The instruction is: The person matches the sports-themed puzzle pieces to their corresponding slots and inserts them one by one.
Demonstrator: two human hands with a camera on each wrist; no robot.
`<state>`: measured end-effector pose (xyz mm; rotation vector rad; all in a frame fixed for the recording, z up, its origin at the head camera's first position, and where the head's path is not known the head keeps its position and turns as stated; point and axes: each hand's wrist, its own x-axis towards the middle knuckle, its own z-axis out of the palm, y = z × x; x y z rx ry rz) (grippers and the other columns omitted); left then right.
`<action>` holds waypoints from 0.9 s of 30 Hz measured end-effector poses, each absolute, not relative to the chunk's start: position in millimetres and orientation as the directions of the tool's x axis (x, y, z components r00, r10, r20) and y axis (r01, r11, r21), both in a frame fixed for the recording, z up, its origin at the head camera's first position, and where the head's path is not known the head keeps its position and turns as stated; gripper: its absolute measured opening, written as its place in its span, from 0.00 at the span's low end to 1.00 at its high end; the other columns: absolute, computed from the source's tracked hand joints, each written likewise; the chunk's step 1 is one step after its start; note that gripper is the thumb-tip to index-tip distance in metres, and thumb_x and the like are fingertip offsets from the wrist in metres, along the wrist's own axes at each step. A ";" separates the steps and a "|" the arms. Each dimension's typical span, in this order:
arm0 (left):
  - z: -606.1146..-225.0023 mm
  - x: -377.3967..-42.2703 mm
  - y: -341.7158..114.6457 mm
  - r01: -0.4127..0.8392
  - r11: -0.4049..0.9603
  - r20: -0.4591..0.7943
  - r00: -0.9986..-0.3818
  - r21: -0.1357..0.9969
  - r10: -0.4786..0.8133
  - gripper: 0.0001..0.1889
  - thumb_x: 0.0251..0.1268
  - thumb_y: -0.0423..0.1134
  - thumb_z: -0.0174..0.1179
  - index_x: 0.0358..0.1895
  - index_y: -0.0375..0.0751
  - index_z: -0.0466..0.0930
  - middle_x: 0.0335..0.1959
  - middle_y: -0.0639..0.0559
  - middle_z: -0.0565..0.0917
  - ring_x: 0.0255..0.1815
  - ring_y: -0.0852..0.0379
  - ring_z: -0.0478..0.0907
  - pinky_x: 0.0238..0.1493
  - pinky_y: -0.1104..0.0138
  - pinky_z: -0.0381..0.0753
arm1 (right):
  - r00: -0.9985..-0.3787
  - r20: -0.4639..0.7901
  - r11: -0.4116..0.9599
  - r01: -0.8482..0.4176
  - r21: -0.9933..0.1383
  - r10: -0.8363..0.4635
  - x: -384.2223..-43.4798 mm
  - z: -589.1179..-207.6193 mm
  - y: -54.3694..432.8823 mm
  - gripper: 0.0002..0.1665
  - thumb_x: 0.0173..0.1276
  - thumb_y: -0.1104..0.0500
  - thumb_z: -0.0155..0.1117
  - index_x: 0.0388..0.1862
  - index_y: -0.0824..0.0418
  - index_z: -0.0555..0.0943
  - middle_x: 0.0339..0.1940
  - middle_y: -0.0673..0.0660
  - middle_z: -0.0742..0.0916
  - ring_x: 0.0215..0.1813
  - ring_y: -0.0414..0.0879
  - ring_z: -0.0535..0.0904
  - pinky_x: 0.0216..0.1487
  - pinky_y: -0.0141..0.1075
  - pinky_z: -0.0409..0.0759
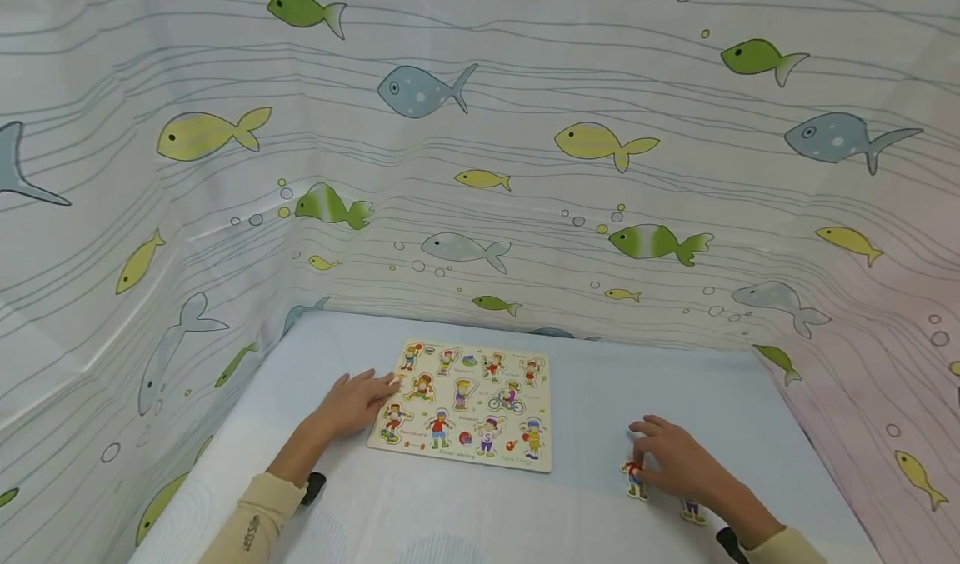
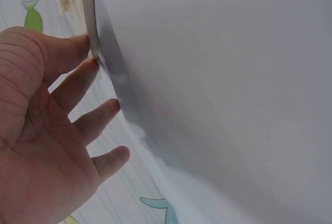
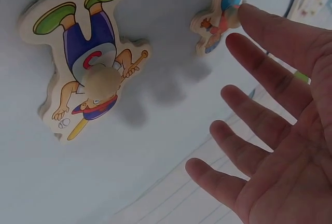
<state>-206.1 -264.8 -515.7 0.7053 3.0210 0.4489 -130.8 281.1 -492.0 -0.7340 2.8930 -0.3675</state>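
A wooden puzzle board (image 1: 542, 406) printed with children doing sports lies on the table. My left hand (image 1: 358, 401) rests at its left edge; in the left wrist view the thumb and index fingertips are right at the board's edge (image 2: 89, 11), the other fingers spread. My right hand (image 1: 671, 457) is over two loose knobbed puzzle pieces. Its thumb and index fingertips are at the knob of the red-shirted figure piece (image 3: 228, 19), thumb overlapping it, with a gap between the tips. The baseball batter piece (image 3: 88, 47) lies beside, partly hidden under the hand in the head view.
A pale cloth covers the table (image 1: 592, 397). Fish-patterned sheeting (image 1: 525, 214) rises behind it and along both sides. Dark wrist straps (image 1: 313, 489) show at both sleeves.
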 end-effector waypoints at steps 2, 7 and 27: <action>-514.9 -205.7 -264.6 0.430 0.859 0.059 -0.900 0.276 0.432 0.20 0.72 0.37 0.57 0.64 0.41 0.77 0.66 0.42 0.75 0.67 0.30 0.66 0.61 0.28 0.56 | -0.871 -0.063 0.850 -0.456 -0.264 -0.487 -130.6 -494.3 281.5 0.12 0.55 0.54 0.78 0.23 0.42 0.80 0.57 0.61 0.82 0.66 0.68 0.70 0.60 0.66 0.68; -513.3 -205.3 -264.4 0.425 0.864 0.056 -0.903 0.272 0.426 0.20 0.72 0.38 0.57 0.64 0.41 0.78 0.67 0.43 0.75 0.67 0.30 0.66 0.61 0.29 0.57 | -0.868 -0.056 0.847 -0.465 -0.257 -0.493 -129.1 -498.7 281.6 0.13 0.55 0.55 0.78 0.23 0.43 0.79 0.57 0.61 0.82 0.65 0.68 0.70 0.59 0.66 0.69; -514.7 -205.8 -263.3 0.410 0.868 0.035 -0.908 0.279 0.417 0.20 0.72 0.37 0.58 0.64 0.42 0.78 0.67 0.43 0.74 0.67 0.30 0.66 0.61 0.29 0.56 | -0.879 -0.049 0.854 -0.445 -0.269 -0.474 -132.5 -491.1 278.2 0.12 0.59 0.54 0.74 0.24 0.42 0.79 0.59 0.61 0.82 0.67 0.66 0.69 0.62 0.64 0.67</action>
